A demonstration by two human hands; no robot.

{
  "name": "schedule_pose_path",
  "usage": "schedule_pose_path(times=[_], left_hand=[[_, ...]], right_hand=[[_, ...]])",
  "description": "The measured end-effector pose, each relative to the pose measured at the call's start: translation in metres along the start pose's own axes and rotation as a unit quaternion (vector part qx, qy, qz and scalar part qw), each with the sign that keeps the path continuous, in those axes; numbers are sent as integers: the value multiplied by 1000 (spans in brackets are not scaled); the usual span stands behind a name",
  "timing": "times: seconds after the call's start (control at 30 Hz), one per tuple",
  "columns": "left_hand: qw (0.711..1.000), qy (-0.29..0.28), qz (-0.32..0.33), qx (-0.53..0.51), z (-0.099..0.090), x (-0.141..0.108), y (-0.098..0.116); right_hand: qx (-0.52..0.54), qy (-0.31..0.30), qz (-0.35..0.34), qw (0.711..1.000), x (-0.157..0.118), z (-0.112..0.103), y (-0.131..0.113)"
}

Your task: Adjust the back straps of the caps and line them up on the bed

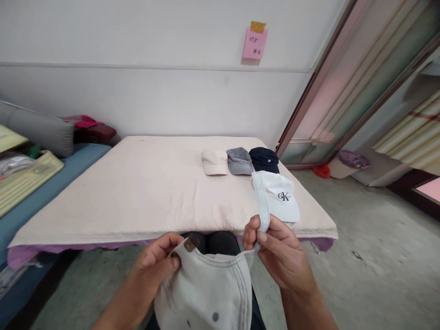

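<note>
A light grey-white cap point(206, 293) is held over my lap, its back opening facing up. My left hand point(154, 266) pinches its edge beside a brass buckle point(191, 243). Between the thumb and fingers of my right hand point(278, 252) is the cap's strap point(262, 201), whose free end stands upright. Behind that strap lies a white cap with black letters point(283, 197) on the bed's right part. Farther back sit a cream cap point(215, 162), a grey cap point(239, 161) and a navy cap point(264, 159) in a row.
The caps lie on a bed with a pale cover point(137, 192). At the left are a blue mattress point(82, 160) and a grey cushion point(37, 128). A pink note point(255, 43) hangs on the wall. A bin point(343, 165) stands on the floor by the glass partition at right.
</note>
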State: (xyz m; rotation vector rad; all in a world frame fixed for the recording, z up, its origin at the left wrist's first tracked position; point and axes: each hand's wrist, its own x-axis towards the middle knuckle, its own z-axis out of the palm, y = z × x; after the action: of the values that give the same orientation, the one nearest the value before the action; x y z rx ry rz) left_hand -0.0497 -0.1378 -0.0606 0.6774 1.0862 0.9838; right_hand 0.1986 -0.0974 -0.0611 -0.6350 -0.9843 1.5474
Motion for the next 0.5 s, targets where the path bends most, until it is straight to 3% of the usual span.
schedule_pose_path(times=[0.23, 0.37, 0.5], left_hand=[[997, -70, -6, -8, 21, -6, 2], [999, -37, -8, 17, 27, -10, 5], [1000, -21, 18, 8, 27, -11, 5]], right_hand=[[-3, -21, -27, 999, -9, 4, 4], [-61, -5, -49, 997, -15, 4, -12], [-23, -6, -89, 996, -22, 10, -31]])
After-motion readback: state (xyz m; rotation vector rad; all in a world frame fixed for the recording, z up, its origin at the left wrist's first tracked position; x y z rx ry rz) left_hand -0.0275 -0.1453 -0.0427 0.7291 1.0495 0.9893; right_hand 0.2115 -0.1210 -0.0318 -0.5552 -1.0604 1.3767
